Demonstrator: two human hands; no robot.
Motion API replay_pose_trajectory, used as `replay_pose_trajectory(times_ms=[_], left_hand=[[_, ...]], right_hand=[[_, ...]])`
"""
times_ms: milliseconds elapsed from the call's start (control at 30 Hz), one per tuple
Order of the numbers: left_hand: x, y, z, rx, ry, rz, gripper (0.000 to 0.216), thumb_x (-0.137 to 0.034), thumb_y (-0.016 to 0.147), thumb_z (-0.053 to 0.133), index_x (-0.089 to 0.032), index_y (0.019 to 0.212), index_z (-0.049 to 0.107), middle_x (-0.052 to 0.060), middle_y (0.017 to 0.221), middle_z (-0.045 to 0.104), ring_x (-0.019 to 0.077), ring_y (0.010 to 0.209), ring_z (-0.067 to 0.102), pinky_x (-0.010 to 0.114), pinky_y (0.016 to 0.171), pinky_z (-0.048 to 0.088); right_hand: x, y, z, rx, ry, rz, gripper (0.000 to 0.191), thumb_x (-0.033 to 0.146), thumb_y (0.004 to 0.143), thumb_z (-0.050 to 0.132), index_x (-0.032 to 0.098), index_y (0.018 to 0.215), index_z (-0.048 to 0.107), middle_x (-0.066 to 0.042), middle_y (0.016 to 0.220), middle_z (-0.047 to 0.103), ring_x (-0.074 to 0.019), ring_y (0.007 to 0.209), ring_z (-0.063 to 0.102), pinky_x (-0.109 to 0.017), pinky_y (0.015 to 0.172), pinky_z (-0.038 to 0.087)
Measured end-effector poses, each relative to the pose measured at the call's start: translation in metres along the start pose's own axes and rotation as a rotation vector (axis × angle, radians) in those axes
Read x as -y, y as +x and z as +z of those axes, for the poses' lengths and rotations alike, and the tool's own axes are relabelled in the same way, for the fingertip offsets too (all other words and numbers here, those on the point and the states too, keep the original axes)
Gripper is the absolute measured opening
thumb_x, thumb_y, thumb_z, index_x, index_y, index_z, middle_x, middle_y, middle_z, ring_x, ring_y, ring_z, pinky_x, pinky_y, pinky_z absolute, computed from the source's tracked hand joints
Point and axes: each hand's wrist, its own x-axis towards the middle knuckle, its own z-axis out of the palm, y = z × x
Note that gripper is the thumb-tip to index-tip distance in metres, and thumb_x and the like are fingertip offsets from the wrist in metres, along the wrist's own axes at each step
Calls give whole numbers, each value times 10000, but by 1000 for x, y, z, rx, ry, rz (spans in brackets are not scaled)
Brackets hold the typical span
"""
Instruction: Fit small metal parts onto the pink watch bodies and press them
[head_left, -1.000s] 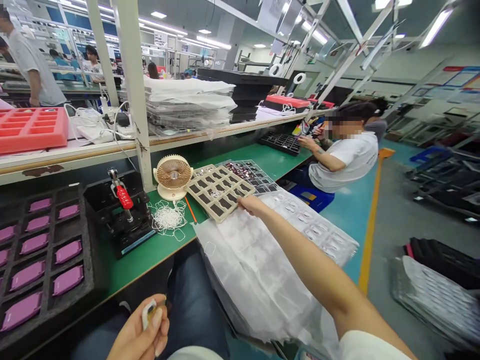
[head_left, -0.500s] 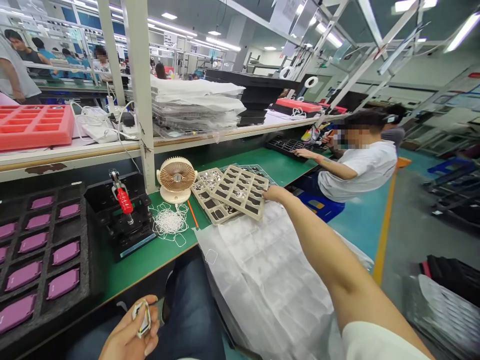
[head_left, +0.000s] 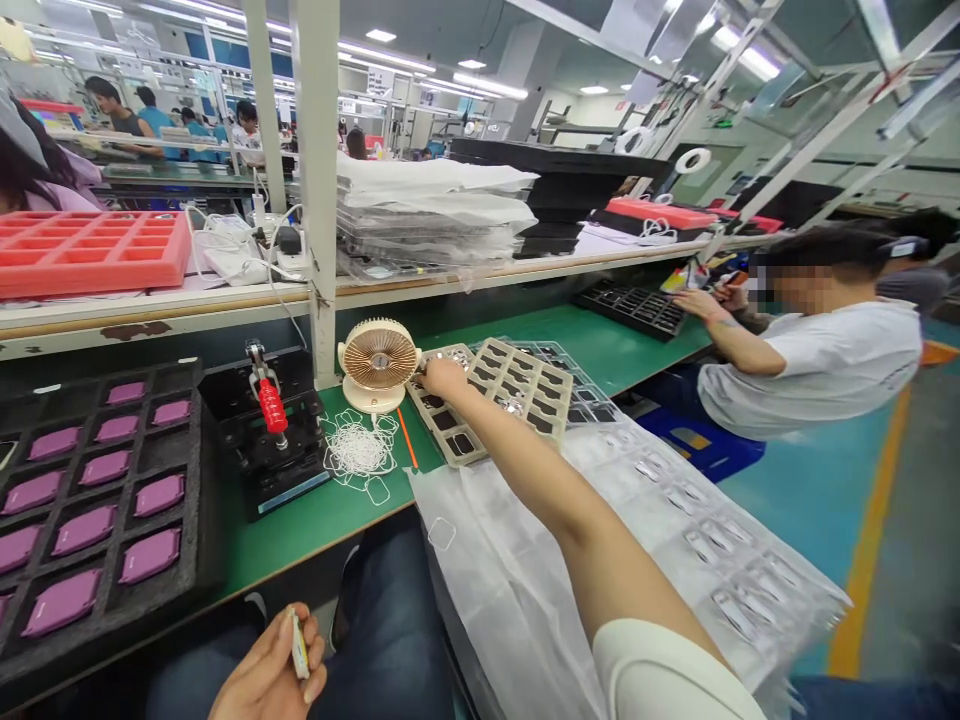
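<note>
My right hand (head_left: 444,378) reaches across to the left part of the beige compartment tray (head_left: 525,385) on the green bench, beside the small beige fan (head_left: 377,359). Its fingers curl down into a compartment holding small shiny parts; what they grip is hidden. A second beige tray (head_left: 457,440) lies under the first. My left hand (head_left: 274,670) rests low over my lap, pinching a small thin white and yellow part (head_left: 299,645) between thumb and fingers.
White foam sheets over clear blister trays (head_left: 675,500) cover the bench to the right. A tangle of white loops (head_left: 358,450), a black press with a red handle (head_left: 270,405) and a black tray of purple parts (head_left: 97,490) sit to the left. A seated person (head_left: 817,350) works at the far right.
My right hand left the upper beige tray's right edge and moved left to the compartments near the fan. The upper tray now lies shifted right. My left hand turned the small part edge-on.
</note>
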Motion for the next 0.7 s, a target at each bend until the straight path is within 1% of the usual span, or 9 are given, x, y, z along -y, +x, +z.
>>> replay_pose_trajectory(times_ms=[67,133,233,367,467,533,600,667,700], left_hand=[[1,0,-9,-41,-8,6,386,-331,672,988,-156,974,822,72,867,622,167,757,575,253,577,414],[-1,0,-17,-62,-30,10,413,-363,701,972,-147,1024,829,84,871,637,176,763,591,260,582,433],[-7,2,-20,-39,-69,14,409,-361,776,922,-107,1082,826,98,872,653,177,761,603,265,580,452],[-18,-1,-2,-6,-96,55,343,-216,831,866,-61,1132,809,116,904,670,178,801,619,264,630,497],[-28,-8,22,-7,-116,52,312,-151,820,862,-62,1114,806,116,933,676,188,840,634,291,706,542],[-34,-10,35,-1,-145,55,287,-153,806,883,-93,1077,812,94,934,678,179,838,641,299,734,557],[-37,-11,43,5,-169,83,270,-180,789,913,-129,1036,816,72,928,686,171,842,652,288,747,564],[-37,-11,46,10,-162,100,285,-209,747,952,-153,993,820,64,912,697,174,848,669,272,738,569],[-36,-11,47,16,-145,104,297,-218,722,969,-161,972,821,62,903,703,177,845,677,266,727,571]], right_hand=[[2,5,1,6,-6,19,391,428,1032,676,154,1309,651,-111,1318,659,-257,1151,673,-479,994,583],[1,6,1,4,-2,33,379,430,1029,679,160,1296,658,-110,1309,665,-255,1152,674,-483,999,581],[-2,2,-2,-13,24,44,357,438,1036,666,158,1258,677,-106,1284,680,-250,1147,677,-482,1011,572],[-7,-12,-12,-59,100,41,371,468,1041,641,159,1235,707,-114,1243,716,-247,1132,692,-461,1010,563],[-9,-30,-24,-116,177,44,382,425,1061,579,137,1242,753,-175,1236,745,-307,1175,693,-417,993,544],[-9,-51,-32,-157,233,41,394,388,1064,557,113,1247,770,-209,1231,753,-353,1208,684,-408,993,528],[-5,-86,-35,-186,299,19,396,396,1061,568,117,1249,776,-198,1219,765,-348,1205,690,-400,1003,527],[5,-139,-34,-171,439,-44,377,449,1041,608,172,1213,797,-142,1189,787,-298,1140,721,-374,991,549],[13,-171,-32,-136,640,-106,354,467,1003,669,184,1153,819,-129,1153,797,-292,1086,735,-385,975,563]])
